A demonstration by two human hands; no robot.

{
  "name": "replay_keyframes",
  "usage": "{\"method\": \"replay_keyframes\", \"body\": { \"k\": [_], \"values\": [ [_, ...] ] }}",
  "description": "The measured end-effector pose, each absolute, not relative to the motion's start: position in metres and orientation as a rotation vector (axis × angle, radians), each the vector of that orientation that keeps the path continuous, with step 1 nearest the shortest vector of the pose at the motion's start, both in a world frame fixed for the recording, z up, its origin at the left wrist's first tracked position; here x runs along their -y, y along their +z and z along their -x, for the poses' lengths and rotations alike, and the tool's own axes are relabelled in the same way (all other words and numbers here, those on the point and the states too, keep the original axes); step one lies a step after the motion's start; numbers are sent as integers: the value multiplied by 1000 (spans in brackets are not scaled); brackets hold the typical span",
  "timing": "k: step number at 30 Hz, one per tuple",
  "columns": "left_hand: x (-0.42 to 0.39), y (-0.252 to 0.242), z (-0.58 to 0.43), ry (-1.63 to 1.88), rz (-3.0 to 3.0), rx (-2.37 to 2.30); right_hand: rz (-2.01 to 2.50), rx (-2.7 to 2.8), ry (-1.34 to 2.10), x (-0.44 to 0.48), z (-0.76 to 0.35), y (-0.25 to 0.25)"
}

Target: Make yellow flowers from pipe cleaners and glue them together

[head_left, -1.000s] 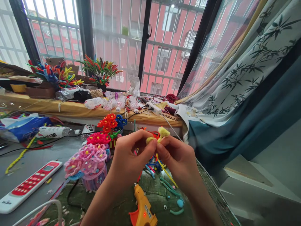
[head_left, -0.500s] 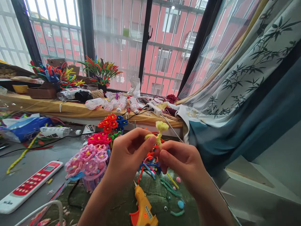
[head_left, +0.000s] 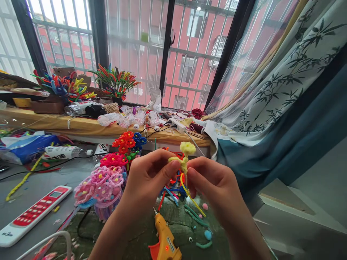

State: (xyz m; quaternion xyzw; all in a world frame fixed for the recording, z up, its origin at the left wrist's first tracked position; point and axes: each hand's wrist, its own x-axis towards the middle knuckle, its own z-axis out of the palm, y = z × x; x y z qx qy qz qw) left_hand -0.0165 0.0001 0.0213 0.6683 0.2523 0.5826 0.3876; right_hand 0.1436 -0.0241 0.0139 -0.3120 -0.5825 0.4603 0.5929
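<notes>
Yellow fuzzy piece (head_left: 184,161) was held up above the bench (head_left: 81,173), beyond the glue gun (head_left: 165,234); left hand (head_left: 148,177) fingers pinched tight on its side arm, right hand (head_left: 215,180) fingers nearly together at its stem, whether gripping could not be told. Pink flower bunch (head_left: 104,180) stood left of the glue gun, partly behind the left forearm, with the remote (head_left: 38,213) farther left. Teal strips (head_left: 195,216), a blue pompom (head_left: 208,235) and a googly eye (head_left: 190,239) lay right of the gun; loose coloured strips (head_left: 171,196) lay past its nozzle, partly hidden by the hands.
</notes>
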Motion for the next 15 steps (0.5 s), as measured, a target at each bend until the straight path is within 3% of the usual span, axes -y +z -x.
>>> {"method": "replay_keyframes", "body": {
  "k": [15],
  "values": [
    [-5, 18, 19, 1305, -1569, -627, 844, 1267, 1033, 29, -142, 14]
  ]
}}
